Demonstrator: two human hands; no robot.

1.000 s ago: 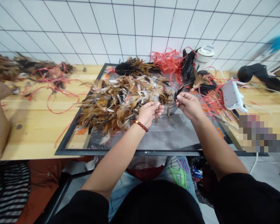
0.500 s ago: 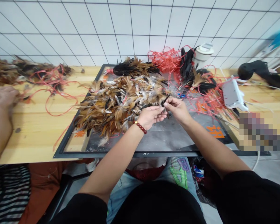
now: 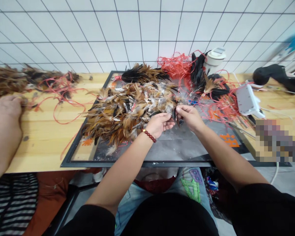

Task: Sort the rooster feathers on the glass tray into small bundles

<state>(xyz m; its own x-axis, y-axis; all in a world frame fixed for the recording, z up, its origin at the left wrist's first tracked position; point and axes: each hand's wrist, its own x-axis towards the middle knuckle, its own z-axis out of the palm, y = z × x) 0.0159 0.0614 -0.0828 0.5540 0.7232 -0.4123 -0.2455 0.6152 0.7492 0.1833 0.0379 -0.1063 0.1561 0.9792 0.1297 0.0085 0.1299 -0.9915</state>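
Observation:
A wide heap of brown, black and white feathers [image 3: 127, 111] lies on the black-framed panel [image 3: 162, 147]. At the heap's right edge my right hand [image 3: 189, 116] pinches a small dark feather [image 3: 173, 114] between thumb and fingertips. Just left of it, my left hand [image 3: 160, 124], with a dark red bead bracelet [image 3: 149, 135] on the wrist, has its thumb against the index finger close to the same feather; its other fingers curl below. Whether the left fingertips grip the feather is too small to tell. Behind the heap rests a tied feather bundle [image 3: 142, 73].
Tangled red twine [image 3: 177, 65] and black feathers [image 3: 198, 68] lie behind, near a white lidded cup [image 3: 215, 59]. A white device [image 3: 249, 100] stands right. On the left, another person's hand [image 3: 6, 108] is beside more feathers [image 3: 7, 80] and twine.
My right hand has drawn slightly right of my left hand, and the dark feather shows more clearly between them. The whole view has shifted a little.

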